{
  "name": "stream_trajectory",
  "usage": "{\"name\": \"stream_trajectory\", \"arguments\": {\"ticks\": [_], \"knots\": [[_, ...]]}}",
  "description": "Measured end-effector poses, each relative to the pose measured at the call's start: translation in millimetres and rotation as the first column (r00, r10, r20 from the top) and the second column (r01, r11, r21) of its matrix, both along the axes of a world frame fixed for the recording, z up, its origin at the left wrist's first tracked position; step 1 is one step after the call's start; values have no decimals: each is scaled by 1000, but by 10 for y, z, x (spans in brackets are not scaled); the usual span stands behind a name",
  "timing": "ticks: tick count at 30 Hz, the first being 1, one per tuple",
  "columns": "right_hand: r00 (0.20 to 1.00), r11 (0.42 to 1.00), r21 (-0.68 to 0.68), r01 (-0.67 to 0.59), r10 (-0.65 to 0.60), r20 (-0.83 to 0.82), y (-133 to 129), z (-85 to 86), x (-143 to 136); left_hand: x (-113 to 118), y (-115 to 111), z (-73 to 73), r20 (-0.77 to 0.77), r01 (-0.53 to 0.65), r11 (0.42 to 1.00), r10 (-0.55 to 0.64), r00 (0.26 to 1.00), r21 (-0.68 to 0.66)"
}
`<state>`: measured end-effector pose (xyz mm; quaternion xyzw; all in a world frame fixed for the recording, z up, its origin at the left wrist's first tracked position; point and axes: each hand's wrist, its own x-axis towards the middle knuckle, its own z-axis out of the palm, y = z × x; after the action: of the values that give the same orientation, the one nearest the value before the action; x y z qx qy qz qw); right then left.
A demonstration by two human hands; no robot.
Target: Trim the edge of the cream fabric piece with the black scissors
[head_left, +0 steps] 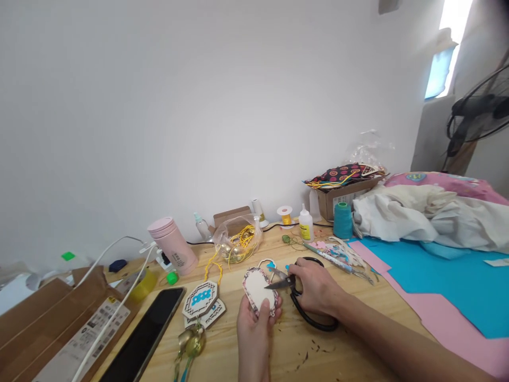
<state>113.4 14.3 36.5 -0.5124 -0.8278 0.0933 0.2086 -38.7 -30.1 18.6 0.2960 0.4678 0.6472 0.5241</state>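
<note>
My left hand [254, 329] grips a rounded white piece [256, 286] with a patterned fabric edge, thumb on its face. In my right hand [316, 289] are black-handled scissors [283, 283], their blades lying over the white piece's right side. Just behind the piece sits a small pale cutout with blue parts [271, 265]. Left of my left hand lie octagonal fretwork ornaments [200, 300] with yellow cords and a gold-green bell [194, 346]. Dark scraps [304, 358] are scattered on the wooden table [222, 361] below the scissors.
A phone [145, 339] and cardboard box [43, 323] are at left. Behind stand a pink cup [173, 245], bagged bells [238, 241], a glue bottle [306, 225] and teal thread [342, 220]. Blue sheets [437, 270], pink sheets [449, 318] and white cloth [429, 215] cover the right.
</note>
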Motion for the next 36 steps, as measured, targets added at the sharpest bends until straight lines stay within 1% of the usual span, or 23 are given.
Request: {"name": "stream_trajectory", "arguments": {"ticks": [6,12,20,25,29,36], "knots": [[999,999,0,-44,44,-15,-39,-26,-45,-7,8,-11,-17,-45,999,45,999,0],[998,999,14,-48,49,-34,-21,-35,-55,17,2,21,-46,-34,999,33,998,-8],[999,999,35,0,1,-38,11,-53,-12,30,-41,65,-40,-27,996,23,999,-90],[999,999,33,-25,26,-26,3,-54,-15,36,-37,79,-43,-34,995,30,999,-90],[1000,1000,28,-4,4,-10,1,-49,-21,36,-51,75,-56,-18,995,13,998,-100],[1000,1000,17,8,-9,16,8,-30,-29,43,-54,109,-82,-33,994,25,996,-102]]}}
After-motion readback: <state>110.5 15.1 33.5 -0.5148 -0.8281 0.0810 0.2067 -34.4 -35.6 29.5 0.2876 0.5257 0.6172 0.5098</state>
